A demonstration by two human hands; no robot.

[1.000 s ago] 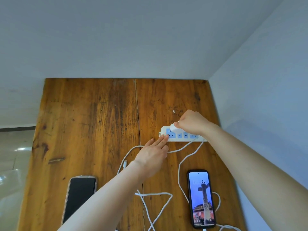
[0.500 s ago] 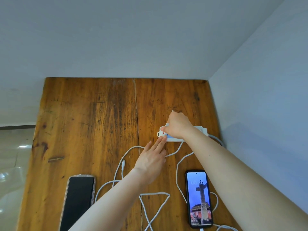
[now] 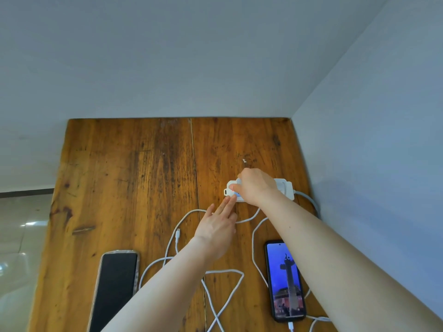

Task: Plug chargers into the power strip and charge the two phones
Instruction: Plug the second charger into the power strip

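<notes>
White rectangular plastic power strip point(image 3: 286, 188), right of centre, on the brown wooden table point(image 3: 134, 178).
Right hand point(image 3: 257, 186) grasps a white charger plug point(image 3: 233, 188) there; left hand point(image 3: 217, 230) lies flat, released.

left hand point(image 3: 217, 230): bare, no rings | right hand point(image 3: 257, 186): bare | forearms: sleeveless

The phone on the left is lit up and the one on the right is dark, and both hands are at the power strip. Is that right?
Not quite: you swapped the phones. In the head view the left phone is dark and the right phone is lit. The rest holds: the right hand is on the power strip and the left hand reaches its near edge.
</notes>
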